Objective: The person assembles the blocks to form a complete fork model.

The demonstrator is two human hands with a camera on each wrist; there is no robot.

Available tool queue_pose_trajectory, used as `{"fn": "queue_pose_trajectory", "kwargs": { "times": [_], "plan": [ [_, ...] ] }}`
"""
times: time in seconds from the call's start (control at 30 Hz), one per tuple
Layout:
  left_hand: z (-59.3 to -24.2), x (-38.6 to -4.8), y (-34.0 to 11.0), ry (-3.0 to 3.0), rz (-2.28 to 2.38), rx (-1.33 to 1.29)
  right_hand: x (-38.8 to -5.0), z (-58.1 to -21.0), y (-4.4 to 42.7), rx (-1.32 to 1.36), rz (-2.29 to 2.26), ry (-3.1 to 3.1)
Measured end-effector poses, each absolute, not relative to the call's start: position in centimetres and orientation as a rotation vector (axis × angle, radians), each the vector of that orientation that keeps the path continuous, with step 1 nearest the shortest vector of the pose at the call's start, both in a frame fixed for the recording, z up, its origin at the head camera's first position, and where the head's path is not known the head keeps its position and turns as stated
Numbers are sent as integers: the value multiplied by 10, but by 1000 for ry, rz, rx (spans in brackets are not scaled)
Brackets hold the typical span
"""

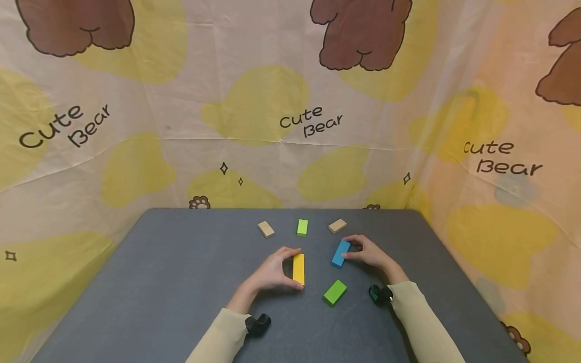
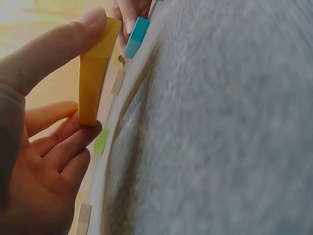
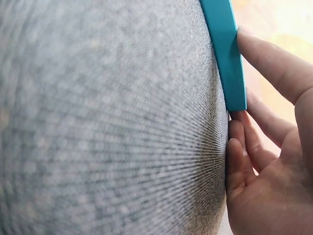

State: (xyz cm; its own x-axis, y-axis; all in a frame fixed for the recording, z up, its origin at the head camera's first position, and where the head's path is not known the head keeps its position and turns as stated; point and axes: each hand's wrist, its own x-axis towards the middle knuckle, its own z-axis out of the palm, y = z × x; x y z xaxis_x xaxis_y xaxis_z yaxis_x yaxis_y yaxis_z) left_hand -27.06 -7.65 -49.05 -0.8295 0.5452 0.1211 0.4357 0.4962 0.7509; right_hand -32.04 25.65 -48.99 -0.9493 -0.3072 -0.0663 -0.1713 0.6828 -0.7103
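My left hand point(image 1: 274, 271) pinches a yellow block point(image 1: 298, 269) by its two ends, thumb at the near end and fingertips at the far end. In the left wrist view the yellow block point(image 2: 93, 83) appears raised off the table, its shadow apart from it. Right of it, a blue block point(image 1: 340, 253) lies slanted on the table. My right hand point(image 1: 369, 253) holds the blue block, the thumb on its side and a finger at its far end. In the right wrist view, fingertips touch the end of the blue block point(image 3: 230, 63).
A green block point(image 1: 335, 292) lies nearer to me, between the two forearms. Along the back of the grey table point(image 1: 190, 262) are a wooden block point(image 1: 266, 229), a light green block point(image 1: 302, 227) and another wooden block point(image 1: 337, 225). A printed curtain point(image 1: 254, 111) hangs behind.
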Motion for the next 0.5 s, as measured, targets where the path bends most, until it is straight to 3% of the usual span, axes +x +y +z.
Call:
{"fn": "queue_pose_trajectory", "kwargs": {
  "times": [0.5],
  "plan": [
    [-496, -268, -64, 2609, 1218, 847, -321, -490, 257, -375, -1107, 2720]
  ]
}}
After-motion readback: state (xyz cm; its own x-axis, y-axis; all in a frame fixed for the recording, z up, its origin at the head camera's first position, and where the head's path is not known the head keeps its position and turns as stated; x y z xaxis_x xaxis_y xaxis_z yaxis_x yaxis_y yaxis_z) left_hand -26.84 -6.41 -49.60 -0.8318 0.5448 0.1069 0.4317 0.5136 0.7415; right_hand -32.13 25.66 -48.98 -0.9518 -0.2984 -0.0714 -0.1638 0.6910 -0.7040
